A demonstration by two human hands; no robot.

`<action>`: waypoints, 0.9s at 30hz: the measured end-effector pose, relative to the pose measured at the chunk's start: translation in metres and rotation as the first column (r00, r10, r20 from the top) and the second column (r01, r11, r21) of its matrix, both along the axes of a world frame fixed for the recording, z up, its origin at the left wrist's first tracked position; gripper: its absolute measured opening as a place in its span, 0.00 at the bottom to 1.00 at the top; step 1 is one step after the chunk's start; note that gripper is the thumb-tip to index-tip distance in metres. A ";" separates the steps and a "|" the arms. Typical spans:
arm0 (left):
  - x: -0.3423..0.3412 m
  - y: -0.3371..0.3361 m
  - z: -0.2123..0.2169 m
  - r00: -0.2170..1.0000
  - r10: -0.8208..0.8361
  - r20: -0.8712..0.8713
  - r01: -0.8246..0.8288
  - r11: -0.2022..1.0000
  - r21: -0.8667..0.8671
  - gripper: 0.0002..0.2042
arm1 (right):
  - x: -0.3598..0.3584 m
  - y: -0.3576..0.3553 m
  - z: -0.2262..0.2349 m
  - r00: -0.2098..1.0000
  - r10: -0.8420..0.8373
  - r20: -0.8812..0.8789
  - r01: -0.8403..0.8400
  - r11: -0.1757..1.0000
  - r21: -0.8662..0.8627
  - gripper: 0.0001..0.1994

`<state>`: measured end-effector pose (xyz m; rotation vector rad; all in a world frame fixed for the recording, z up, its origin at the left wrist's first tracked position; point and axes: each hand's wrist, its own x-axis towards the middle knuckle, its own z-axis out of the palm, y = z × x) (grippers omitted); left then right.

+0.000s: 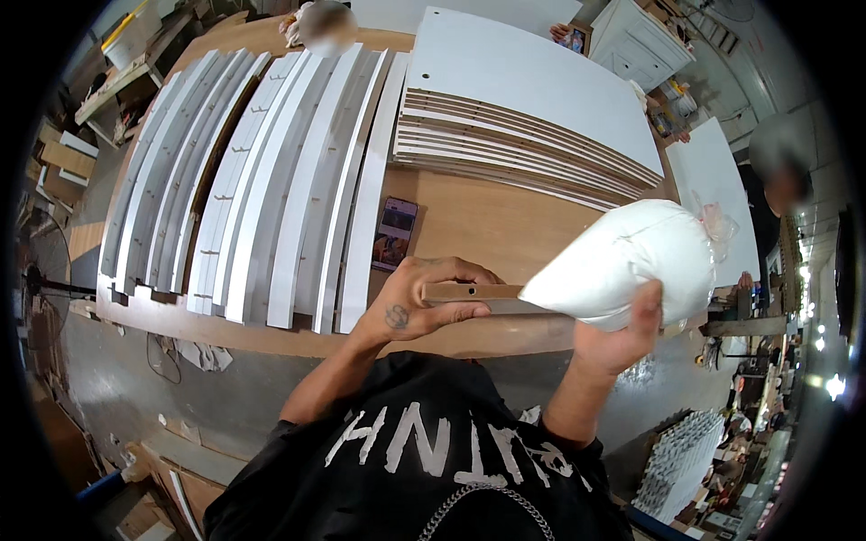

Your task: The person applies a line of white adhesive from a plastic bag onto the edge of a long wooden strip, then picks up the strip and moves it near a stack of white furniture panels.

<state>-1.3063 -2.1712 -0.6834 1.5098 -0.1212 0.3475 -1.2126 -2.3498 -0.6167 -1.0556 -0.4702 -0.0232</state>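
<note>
My left hand (419,298) is closed round the end of a narrow board (501,292), fingers over the far side and thumb on the near side. The board's brown edge faces up and has a small dark hole near my fingertips. My right hand (627,329) grips a plump clear plastic bag (622,257) filled with something white, from below and the near side. The bag lies tilted, its pointed tip at the board's edge just right of the hole; whether it touches, I cannot tell. Its gathered end is at the upper right. The bag hides the board's right part.
Long white strips (307,189) lie in rows on the brown worktable (451,212) at left. A phone (395,234) rests beside them. White panels (532,72) are stacked at the back. Two people with blurred heads stand across the table and at right; other hands show near the panels.
</note>
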 end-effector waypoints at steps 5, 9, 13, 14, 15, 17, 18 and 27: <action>-0.004 0.002 0.007 0.999 -0.022 -0.036 0.021 1.000 -0.022 0.15 | -0.004 0.010 -0.002 0.996 0.076 0.038 -0.073 0.994 -0.077 0.34; -0.004 0.004 0.004 1.000 -0.024 0.012 0.024 0.999 -0.034 0.15 | -0.011 0.023 0.004 0.994 0.067 0.085 -0.055 0.989 -0.134 0.33; -0.006 0.007 0.003 1.000 -0.018 0.009 0.018 1.000 0.001 0.14 | -0.014 0.030 -0.002 0.982 0.067 0.176 -0.016 0.961 -0.275 0.35; -0.005 0.008 0.000 0.999 -0.034 -0.028 0.034 0.999 0.012 0.14 | -0.015 0.031 -0.004 0.976 0.061 0.209 0.009 0.947 -0.320 0.35; -0.006 0.009 0.000 0.998 -0.039 -0.048 0.040 0.999 0.011 0.14 | -0.016 0.033 -0.004 0.974 0.061 0.217 0.013 0.946 -0.324 0.35; -0.007 0.009 0.003 0.996 -0.048 -0.073 0.048 0.999 -0.006 0.14 | -0.016 0.035 -0.004 0.970 0.058 0.236 0.025 0.942 -0.335 0.36; -0.007 0.009 0.004 0.997 -0.040 -0.067 0.040 0.999 0.000 0.15 | -0.016 0.037 -0.002 0.971 0.055 0.234 0.027 0.943 -0.333 0.36; -0.008 0.010 0.003 1.000 0.000 -0.008 0.000 0.999 0.048 0.16 | -0.017 0.044 0.004 0.973 0.035 0.229 0.043 0.944 -0.328 0.36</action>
